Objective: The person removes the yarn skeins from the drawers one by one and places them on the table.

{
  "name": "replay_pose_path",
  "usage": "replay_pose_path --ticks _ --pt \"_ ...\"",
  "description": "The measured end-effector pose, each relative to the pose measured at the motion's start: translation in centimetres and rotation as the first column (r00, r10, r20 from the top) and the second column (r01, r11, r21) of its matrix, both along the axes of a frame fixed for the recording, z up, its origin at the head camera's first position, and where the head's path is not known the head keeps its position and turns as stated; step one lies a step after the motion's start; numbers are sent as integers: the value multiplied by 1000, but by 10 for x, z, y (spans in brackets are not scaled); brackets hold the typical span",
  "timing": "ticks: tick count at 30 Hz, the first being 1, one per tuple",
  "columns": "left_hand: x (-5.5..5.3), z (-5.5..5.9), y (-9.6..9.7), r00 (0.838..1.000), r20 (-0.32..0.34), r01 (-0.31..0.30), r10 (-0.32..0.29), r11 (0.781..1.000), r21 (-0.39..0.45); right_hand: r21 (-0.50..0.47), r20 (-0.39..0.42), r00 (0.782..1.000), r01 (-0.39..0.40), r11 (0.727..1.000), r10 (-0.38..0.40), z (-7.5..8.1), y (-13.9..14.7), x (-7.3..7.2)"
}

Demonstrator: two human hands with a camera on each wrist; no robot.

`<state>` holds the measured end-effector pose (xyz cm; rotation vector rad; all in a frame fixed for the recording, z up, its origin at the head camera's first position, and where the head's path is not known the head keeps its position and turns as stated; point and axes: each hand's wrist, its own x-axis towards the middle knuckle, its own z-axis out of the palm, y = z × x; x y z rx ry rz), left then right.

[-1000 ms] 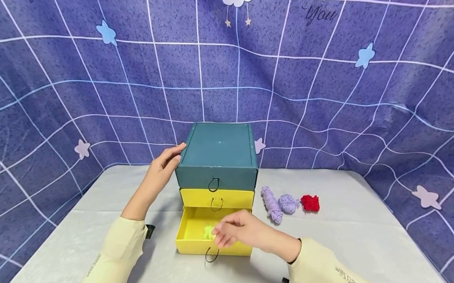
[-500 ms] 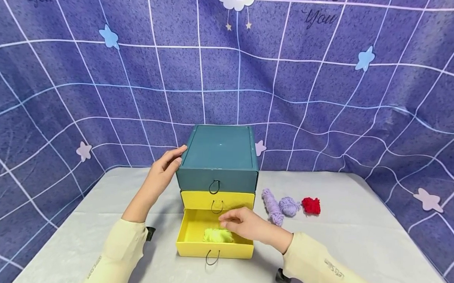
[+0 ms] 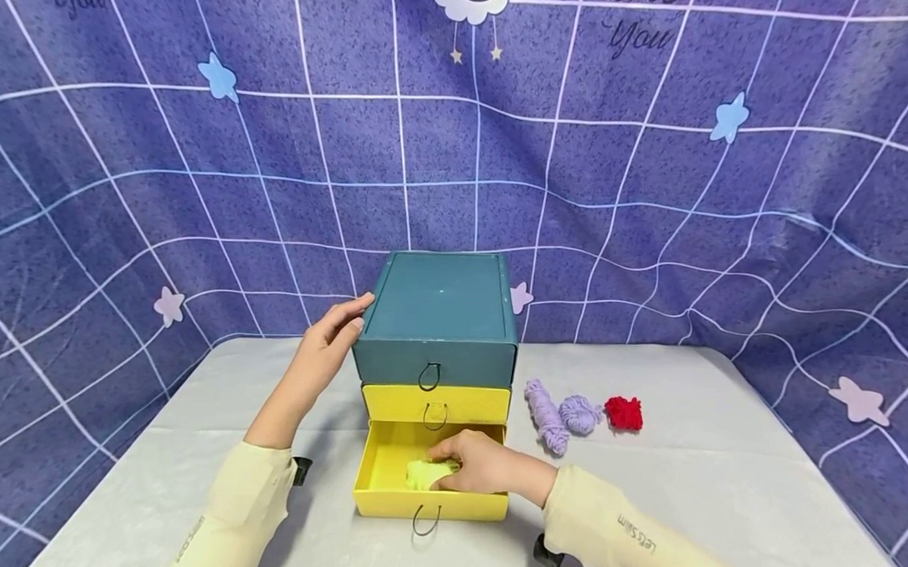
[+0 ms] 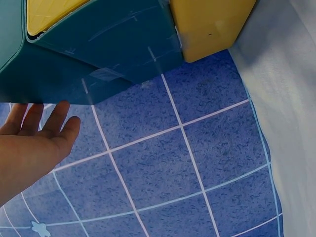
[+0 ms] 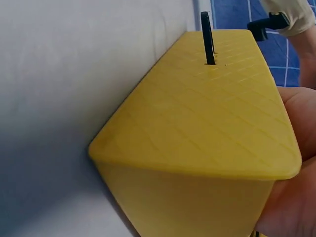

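A small cabinet (image 3: 440,300) has a dark teal top drawer, a yellow middle drawer (image 3: 397,402) pushed in, and a yellow bottom drawer (image 3: 386,505) pulled out. My right hand (image 3: 481,464) is down inside that bottom drawer, its fingers and thumb gripping a bundle of light yellow yarn (image 3: 419,476). In the right wrist view the drawer's front (image 5: 192,108) hides most of the hand (image 5: 294,202). My left hand (image 3: 326,337) rests with extended fingers against the cabinet's upper left side; the left wrist view shows its fingertips (image 4: 61,111) at the teal wall.
To the cabinet's right lie a long lilac yarn skein (image 3: 547,418), a round lilac yarn ball (image 3: 580,414) and a red yarn bundle (image 3: 625,414). A black loop handle (image 3: 426,521) hangs on the bottom drawer's front. Behind the white-covered table (image 3: 717,493) hangs a purple gridded cloth (image 3: 444,150).
My right hand first drew back from over the drawer's front, baring the yellow yarn, then dropped into the drawer and took hold of it. My left hand stays at the cabinet's side.
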<state>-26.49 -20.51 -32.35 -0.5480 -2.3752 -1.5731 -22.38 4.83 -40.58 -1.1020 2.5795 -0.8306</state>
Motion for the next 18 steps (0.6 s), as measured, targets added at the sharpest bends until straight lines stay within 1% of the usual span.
replay_pose_path --ticks 3,10,13,18 --pt "0 -1 -1 1000 1 -1 1 1000 2 23 -43 999 -7 1000 8 -1 -1 1" --pt "-1 -2 -1 1000 -7 -2 2 1000 2 50 -57 998 -3 999 6 0 -3 0" --pt "-1 -2 -1 1000 -13 -3 3 1000 1 69 -36 999 20 997 -17 1 -5 0" --pt "-2 -2 -1 1000 -12 -5 5 1000 -7 82 9 997 77 994 -78 3 -8 1"
